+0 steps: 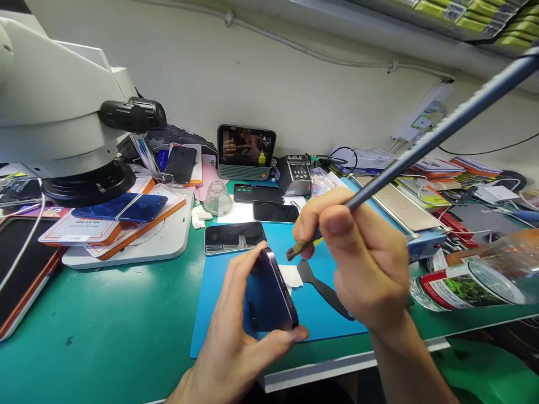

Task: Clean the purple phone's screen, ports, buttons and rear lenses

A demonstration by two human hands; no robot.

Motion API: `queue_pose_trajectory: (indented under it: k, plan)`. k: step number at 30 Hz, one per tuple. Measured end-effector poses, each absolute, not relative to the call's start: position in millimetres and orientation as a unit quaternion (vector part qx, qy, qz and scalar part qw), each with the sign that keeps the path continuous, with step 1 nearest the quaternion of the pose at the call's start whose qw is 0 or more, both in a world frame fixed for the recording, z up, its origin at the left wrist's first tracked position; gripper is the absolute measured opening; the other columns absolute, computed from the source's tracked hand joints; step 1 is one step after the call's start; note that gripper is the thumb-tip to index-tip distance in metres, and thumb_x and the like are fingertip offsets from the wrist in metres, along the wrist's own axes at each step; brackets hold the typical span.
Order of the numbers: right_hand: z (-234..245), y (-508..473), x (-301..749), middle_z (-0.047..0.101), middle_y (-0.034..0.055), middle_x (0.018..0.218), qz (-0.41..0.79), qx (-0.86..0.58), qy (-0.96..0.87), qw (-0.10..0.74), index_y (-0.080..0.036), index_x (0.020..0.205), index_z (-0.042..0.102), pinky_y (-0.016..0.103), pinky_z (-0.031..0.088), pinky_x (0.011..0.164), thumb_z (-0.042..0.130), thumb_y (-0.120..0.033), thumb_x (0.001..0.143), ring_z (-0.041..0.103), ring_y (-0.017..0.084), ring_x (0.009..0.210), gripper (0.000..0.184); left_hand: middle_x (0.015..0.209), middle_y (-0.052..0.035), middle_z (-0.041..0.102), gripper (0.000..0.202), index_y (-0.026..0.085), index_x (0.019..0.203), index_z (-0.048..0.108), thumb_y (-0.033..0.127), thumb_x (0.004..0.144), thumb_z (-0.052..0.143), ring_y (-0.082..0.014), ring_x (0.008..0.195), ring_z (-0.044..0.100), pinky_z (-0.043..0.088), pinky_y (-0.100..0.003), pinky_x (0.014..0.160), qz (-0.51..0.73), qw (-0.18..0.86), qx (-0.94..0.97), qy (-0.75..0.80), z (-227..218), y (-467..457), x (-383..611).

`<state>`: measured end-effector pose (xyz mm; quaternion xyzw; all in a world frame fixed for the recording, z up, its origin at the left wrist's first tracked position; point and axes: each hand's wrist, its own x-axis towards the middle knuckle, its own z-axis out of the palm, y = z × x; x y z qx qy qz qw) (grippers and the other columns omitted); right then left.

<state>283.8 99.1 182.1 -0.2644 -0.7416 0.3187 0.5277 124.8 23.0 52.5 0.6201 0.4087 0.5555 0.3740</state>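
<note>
A dark smartphone is tilted up in my left hand, gripped between thumb and fingers along its edges. Its bottom edge, with the port and speaker holes, faces up and to the right. My right hand pinches a long, dark-handled brush. The brush's short bristle tip is close to the phone's edge but apart from it. Below, a black spatula-like tool lies on the blue mat, beside a folded white tissue. Another phone lies on the mat behind my left hand.
A microscope overhangs the left side, above stacked phone boxes. At the back stand a smart display, a glass jar and a black control box. A plastic bottle lies on its side at right.
</note>
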Motion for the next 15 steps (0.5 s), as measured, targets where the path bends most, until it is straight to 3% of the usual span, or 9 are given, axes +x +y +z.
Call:
queue_pose_trajectory:
  k: [5,10,15]
  plan:
    - [163.1,121.6,263.3,0.056,-0.0022,0.077,0.332,-0.203,-0.694,0.606,-0.021,0.084,0.067,0.025,0.039,0.05,0.058,-0.038,0.12,0.05,0.008,0.061,0.042,0.17,-0.0108,0.054,0.103,0.047,0.177,0.035,0.066,0.093,0.091,-0.0385,0.151,0.065,0.066,-0.052,0.117,0.559,0.333,0.64,0.409,54.7,27.9,132.5]
    - [155.8,119.5,255.4,0.049,-0.0025,0.067,0.316,-0.182,-0.643,0.673,-0.019,0.071,0.059,0.03,0.031,0.046,0.064,-0.04,0.117,0.042,0.007,0.051,0.051,0.173,-0.0126,0.052,0.096,0.043,0.181,0.029,0.059,0.103,0.082,-0.0364,0.156,0.062,0.067,-0.046,0.119,0.536,0.318,0.66,0.419,52.7,26.4,130.8]
    - [147.6,116.5,252.9,0.054,-0.0014,0.069,0.305,-0.2,-0.647,0.67,-0.021,0.075,0.062,0.032,0.035,0.046,0.061,-0.04,0.118,0.04,0.009,0.05,0.047,0.171,-0.0145,0.053,0.1,0.04,0.182,0.026,0.063,0.102,0.081,-0.0369,0.154,0.063,0.067,-0.046,0.118,0.532,0.29,0.676,0.42,51.8,27.1,131.6]
